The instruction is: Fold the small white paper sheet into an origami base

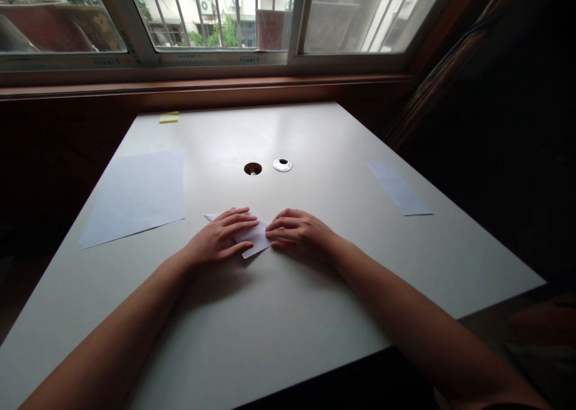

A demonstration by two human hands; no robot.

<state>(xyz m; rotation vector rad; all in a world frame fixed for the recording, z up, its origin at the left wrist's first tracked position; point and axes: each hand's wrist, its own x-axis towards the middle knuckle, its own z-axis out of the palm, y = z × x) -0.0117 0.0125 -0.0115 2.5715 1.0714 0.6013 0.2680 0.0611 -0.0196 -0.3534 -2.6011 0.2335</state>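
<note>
A small folded piece of white paper (255, 237) lies on the white table (288, 314), in front of me. My left hand (225, 236) rests on its left part with the fingers stretched out and a little apart, the thumb near the lower edge. At the paper's right corner is my right hand (299, 233), its fingers bent and close together with the tips at the paper's edge. Whether these fingertips pinch the corner or only press on it is hard to see. Part of the paper is hidden under my left hand.
To the left lies a large white sheet (139, 194); to the right, a narrow paper strip (400, 188). Yellow sticky notes (169, 117) sit at the far left edge. Beyond my hands are a round hole (252, 168) and a metal ring cover (282, 165). A barred window (220, 14) stands behind.
</note>
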